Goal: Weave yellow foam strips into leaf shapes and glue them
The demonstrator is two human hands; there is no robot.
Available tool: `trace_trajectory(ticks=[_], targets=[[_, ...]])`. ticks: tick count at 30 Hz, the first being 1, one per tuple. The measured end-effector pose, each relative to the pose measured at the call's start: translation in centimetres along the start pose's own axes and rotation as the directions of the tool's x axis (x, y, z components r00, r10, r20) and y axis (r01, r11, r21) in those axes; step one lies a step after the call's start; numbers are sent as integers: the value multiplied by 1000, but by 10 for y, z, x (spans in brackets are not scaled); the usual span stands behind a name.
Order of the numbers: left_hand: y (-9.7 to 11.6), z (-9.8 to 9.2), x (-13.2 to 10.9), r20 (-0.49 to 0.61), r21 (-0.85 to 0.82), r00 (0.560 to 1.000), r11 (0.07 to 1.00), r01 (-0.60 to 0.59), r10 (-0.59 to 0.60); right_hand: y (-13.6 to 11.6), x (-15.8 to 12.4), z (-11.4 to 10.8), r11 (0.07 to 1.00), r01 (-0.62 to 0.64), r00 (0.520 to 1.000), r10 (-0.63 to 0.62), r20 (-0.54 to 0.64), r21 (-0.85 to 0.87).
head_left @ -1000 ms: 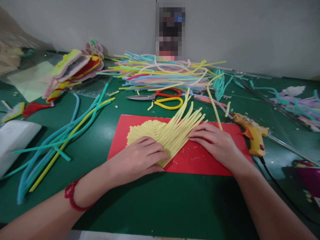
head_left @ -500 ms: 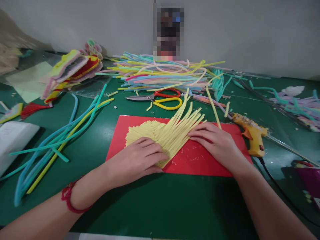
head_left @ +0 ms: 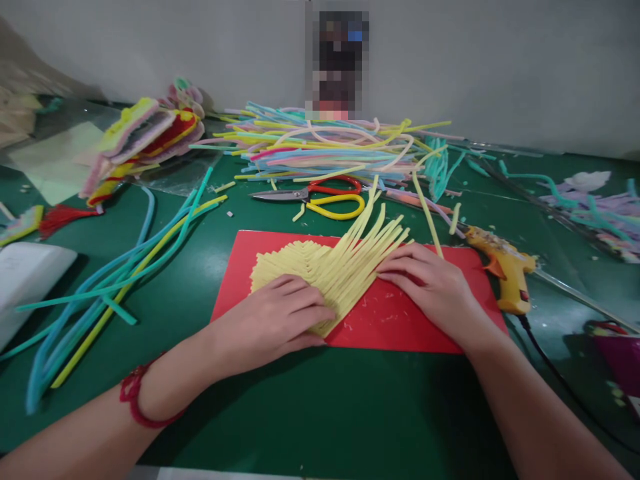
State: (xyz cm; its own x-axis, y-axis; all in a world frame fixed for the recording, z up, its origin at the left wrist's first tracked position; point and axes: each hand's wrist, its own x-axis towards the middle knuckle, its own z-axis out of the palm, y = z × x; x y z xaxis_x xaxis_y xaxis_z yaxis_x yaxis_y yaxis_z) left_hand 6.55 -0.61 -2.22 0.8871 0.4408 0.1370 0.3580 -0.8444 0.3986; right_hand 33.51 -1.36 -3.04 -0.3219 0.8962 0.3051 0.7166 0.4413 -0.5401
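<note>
A pale yellow piece made of chenille stems [head_left: 320, 270] laid side by side rests on a red board [head_left: 400, 320]. Its left part shows a woven, herringbone-like pattern, while loose stem ends fan out toward the upper right. My left hand [head_left: 283, 310] lies over the lower left of the piece, fingers together and bent onto it, thumb at the lower edge. Part of the piece is hidden beneath that hand. At the right edge, the fingertips of my right hand [head_left: 425, 280] are closed against the outer stems. A red cord bracelet [head_left: 135, 400] circles my left wrist.
Scissors [head_left: 320, 195] with red and yellow handles lie behind the board. Beyond is a pile of coloured chenille stems [head_left: 330, 150]. A yellow glue gun [head_left: 505, 267] with its cord is at right. Blue, green and yellow stems [head_left: 125, 280] lie left, near a white block [head_left: 35, 273].
Both hands and the yellow piece stay practically in place. The view has shifted very slightly.
</note>
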Motion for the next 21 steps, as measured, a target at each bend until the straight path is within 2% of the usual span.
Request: trace_trajectory(ticks=[15,21], targets=[[-1,0,-1,5,6,1000,1000,-9,9,0,-2,0,999,12,999,-13,-29,-35],[-1,1,0,2,2,1000,1000,-5,5,-11,-3,4,997,70,995,-73,72,39]])
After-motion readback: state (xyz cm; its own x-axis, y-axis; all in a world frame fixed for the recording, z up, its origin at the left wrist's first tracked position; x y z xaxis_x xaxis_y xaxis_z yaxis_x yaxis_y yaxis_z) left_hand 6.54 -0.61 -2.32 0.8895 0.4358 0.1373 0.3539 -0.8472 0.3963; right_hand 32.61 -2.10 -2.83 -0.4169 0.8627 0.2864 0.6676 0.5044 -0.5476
